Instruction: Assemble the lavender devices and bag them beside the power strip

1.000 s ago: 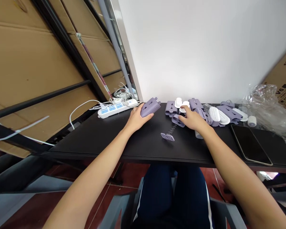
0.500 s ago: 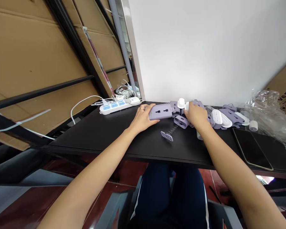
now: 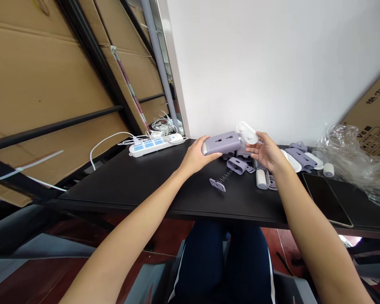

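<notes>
Nearest, a small purple plate [image 3: 217, 185] and a coil spring [image 3: 224, 176] are borne by the black desk [image 3: 139, 181]. Beyond them, a purple casing [image 3: 223, 143] is gripped at one end by the left hand [image 3: 198, 157]; near its other end, a white oval piece [image 3: 247, 133] is pinched by the right hand [image 3: 267, 154].

Soft, fairly bright light spreads over the tabletop [image 3: 129, 181] and whitens the wall [image 3: 240, 63] behind it, which greys gently toward the upper right. Shadows are faint around the hands [image 3: 192, 158] above the tabletop, while the floor [image 3: 164, 236] beneath it sinks into dimness. A small patch of glare, tinged purple, burns below the tabletop's right end, and clear plastic wrap [image 3: 351, 152] above that end glints. Wide-angle distortion stretches the forearms nearest the camera; fine print on the carton [image 3: 372, 126] right of the tabletop is blurred.
</notes>
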Action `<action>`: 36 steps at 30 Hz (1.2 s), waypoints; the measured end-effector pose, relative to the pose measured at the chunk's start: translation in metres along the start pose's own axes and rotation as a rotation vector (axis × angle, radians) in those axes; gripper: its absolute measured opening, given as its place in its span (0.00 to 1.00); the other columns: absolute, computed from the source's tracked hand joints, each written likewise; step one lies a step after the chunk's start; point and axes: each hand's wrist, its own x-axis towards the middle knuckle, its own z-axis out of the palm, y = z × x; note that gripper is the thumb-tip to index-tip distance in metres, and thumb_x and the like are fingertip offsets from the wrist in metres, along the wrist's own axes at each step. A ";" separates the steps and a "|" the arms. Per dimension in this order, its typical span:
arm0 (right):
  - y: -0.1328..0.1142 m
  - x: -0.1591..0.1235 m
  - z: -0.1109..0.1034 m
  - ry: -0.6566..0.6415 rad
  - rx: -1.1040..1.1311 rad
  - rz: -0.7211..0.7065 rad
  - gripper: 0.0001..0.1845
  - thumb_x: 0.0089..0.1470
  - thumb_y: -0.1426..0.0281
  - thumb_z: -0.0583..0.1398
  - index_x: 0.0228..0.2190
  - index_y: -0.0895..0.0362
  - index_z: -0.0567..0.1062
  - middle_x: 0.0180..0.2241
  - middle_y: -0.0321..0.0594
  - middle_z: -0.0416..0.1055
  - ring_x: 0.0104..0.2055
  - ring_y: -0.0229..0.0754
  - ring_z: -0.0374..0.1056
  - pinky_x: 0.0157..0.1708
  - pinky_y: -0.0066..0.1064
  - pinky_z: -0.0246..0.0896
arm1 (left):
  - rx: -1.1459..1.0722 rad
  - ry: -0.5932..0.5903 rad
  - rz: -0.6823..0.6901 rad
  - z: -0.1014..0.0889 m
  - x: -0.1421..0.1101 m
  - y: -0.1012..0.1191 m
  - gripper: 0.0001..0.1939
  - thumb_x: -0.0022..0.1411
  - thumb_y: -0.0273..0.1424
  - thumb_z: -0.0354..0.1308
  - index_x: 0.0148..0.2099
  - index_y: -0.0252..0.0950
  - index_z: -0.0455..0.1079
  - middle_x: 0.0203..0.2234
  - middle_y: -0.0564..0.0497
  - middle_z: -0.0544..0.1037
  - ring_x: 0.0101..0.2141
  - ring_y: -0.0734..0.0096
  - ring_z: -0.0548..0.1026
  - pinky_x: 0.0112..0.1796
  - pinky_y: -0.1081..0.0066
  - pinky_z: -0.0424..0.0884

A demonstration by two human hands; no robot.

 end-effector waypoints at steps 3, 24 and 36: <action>0.004 0.000 0.003 -0.024 -0.019 -0.066 0.12 0.62 0.58 0.61 0.40 0.53 0.70 0.34 0.39 0.77 0.33 0.39 0.75 0.25 0.25 0.69 | -0.127 -0.004 0.043 0.005 0.002 -0.003 0.48 0.52 0.52 0.73 0.70 0.41 0.63 0.66 0.38 0.69 0.65 0.42 0.67 0.66 0.48 0.61; 0.020 -0.010 0.024 -0.074 -0.141 -0.269 0.24 0.52 0.51 0.68 0.37 0.51 0.64 0.39 0.35 0.75 0.37 0.39 0.74 0.27 0.26 0.66 | -1.621 0.058 -0.309 0.019 0.015 0.035 0.24 0.59 0.50 0.70 0.49 0.41 0.72 0.36 0.50 0.81 0.37 0.65 0.81 0.44 0.65 0.76; 0.036 -0.014 0.049 -0.230 -0.370 -0.185 0.25 0.51 0.56 0.69 0.44 0.49 0.67 0.36 0.34 0.73 0.37 0.41 0.72 0.25 0.28 0.64 | -1.474 0.137 -0.336 0.033 0.015 0.036 0.25 0.61 0.58 0.62 0.40 0.41 0.71 0.27 0.52 0.78 0.32 0.64 0.81 0.36 0.68 0.78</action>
